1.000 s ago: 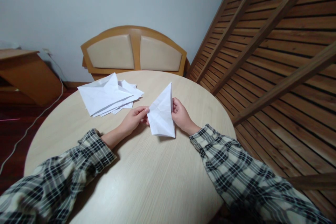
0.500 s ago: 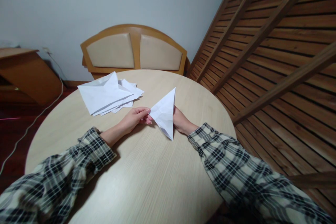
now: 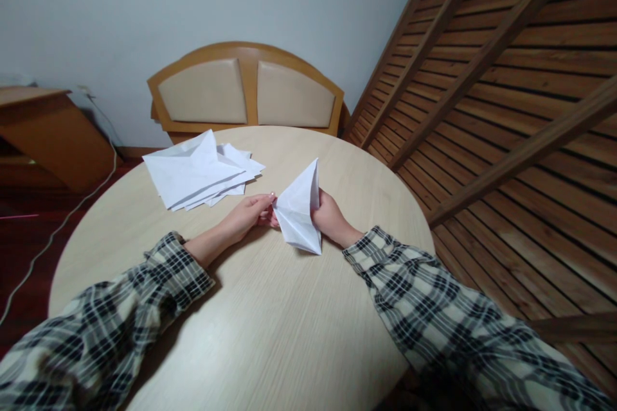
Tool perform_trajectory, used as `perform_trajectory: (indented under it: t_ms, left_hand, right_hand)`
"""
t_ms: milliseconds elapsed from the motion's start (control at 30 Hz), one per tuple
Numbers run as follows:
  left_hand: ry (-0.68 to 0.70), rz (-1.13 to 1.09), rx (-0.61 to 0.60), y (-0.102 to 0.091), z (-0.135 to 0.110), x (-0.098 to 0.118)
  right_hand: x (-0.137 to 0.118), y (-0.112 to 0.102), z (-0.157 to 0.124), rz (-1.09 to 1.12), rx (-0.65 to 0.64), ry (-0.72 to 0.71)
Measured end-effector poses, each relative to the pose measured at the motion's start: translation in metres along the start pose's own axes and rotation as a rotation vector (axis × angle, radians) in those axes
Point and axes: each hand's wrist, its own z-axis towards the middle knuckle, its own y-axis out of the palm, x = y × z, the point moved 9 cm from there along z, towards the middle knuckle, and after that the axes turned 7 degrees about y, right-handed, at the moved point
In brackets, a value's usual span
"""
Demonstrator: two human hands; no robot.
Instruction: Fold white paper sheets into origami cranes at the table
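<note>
A folded sheet of white paper (image 3: 296,209), creased and roughly triangular, is held up between my two hands over the table. My left hand (image 3: 250,210) pinches its left corner between thumb and fingers. From the right, my right hand (image 3: 331,215) reaches into the paper's open side; its fingertips are hidden behind and inside the folds. Beyond my left hand lies a loose stack of folded white papers (image 3: 193,170), the top one with a raised, pointed flap.
The round, pale wooden table (image 3: 270,334) fills the middle. Behind it stands a padded wooden headboard (image 3: 248,90) against the wall. Slatted wooden panelling (image 3: 520,122) slants along the right. At left are a wooden cabinet (image 3: 53,135) and a white cable (image 3: 53,237).
The paper's right side has opened and its lower part has spread out, its bottom corner shifting slightly right. My right hand has moved a little into the fold. The stack stays put.
</note>
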Motion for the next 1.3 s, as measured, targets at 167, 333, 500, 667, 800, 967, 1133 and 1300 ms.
perform_trajectory:
  t_ms: [167, 333, 500, 667, 800, 967, 1133, 1300]
  left_hand:
    - [0.012, 0.025, -0.004, 0.001, 0.001, 0.0]
    - [0.005, 0.028, -0.026, 0.003, 0.001, 0.0]
    - [-0.001, 0.015, -0.026, 0.004, 0.0, 0.0]
    - [0.012, 0.029, 0.012, 0.0, -0.001, 0.002]
    - [0.012, 0.071, 0.039, -0.002, -0.001, 0.003]
    - [0.008, 0.097, 0.059, -0.003, -0.002, 0.005]
    - [0.031, 0.104, 0.058, -0.006, 0.0, 0.003]
    - [0.012, 0.062, 0.069, -0.008, 0.001, -0.003]
  right_hand:
    - [-0.025, 0.001, -0.007, -0.189, -0.01, -0.216]
    - [-0.043, 0.008, -0.017, -0.234, -0.092, -0.385]
    - [-0.045, 0.007, -0.019, -0.24, -0.108, -0.393]
    - [-0.048, 0.006, -0.02, -0.247, -0.114, -0.403]
    - [-0.049, 0.005, -0.021, -0.227, -0.103, -0.423]
    - [-0.048, 0.001, -0.02, -0.2, -0.078, -0.413]
    - [-0.047, 0.001, -0.021, -0.212, -0.073, -0.405]
    - [-0.046, 0.001, -0.021, -0.206, -0.079, -0.442]
